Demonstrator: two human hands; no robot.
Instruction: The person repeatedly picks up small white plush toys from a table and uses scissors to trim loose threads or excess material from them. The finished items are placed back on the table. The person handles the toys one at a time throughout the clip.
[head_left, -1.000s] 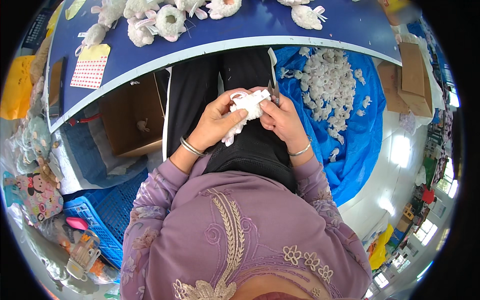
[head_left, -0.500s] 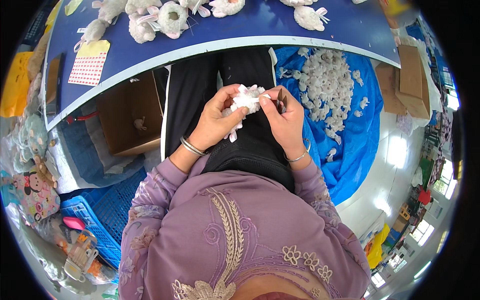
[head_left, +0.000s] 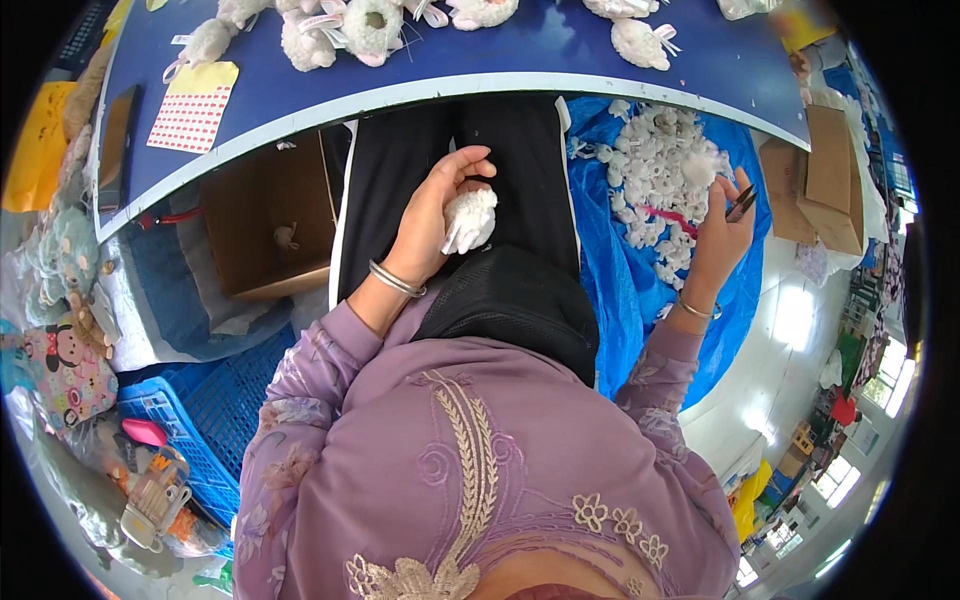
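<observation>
White plush piece [head_left: 470, 222] sits near 12 o'clock of the view's centre, over the black trousers [head_left: 520, 140], cradled loosely against the curled left hand [head_left: 438, 205]; a light hold should spare its fleece. Toward 2 to 3 o'clock, above the blue sheet [head_left: 605, 280] with its heap of small white pieces [head_left: 650, 150], the right hand [head_left: 728, 222] grips dark-bladed snips [head_left: 742, 203], though I cannot tell whether its fingertips also pinch the pale fluffy lump [head_left: 703, 168] beside them. Good handling, I judge, means keeping those blade tips away from fleece and fingers.
</observation>
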